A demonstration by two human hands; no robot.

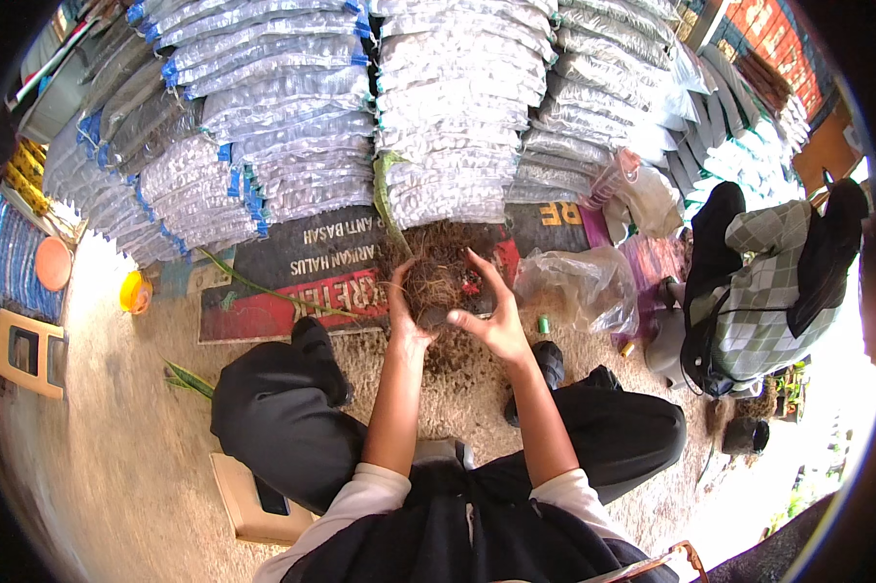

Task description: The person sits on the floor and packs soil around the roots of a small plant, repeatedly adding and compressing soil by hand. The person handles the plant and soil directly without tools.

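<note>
A brown root ball (438,280) with matted fibrous roots and dark soil is before me, above a printed banner sheet. One long green mottled leaf (385,197) rises from its far left side. My left hand (407,310) cups the near left side of the root ball, some fingers hidden behind it. On the other side, my right hand (498,317) is spread, thumb and fingers apart, a small gap from the roots. A dark round shape (433,318) shows at the near end, between my hands; what it is, I cannot tell.
Stacked clear bags (452,109) wall off the far side. A crumpled plastic bag (580,288) lies right of the banner (321,291). A long leaf (263,288) lies left. A person in a checked shirt (758,291) crouches at right. Loose soil (456,364) covers the floor nearby.
</note>
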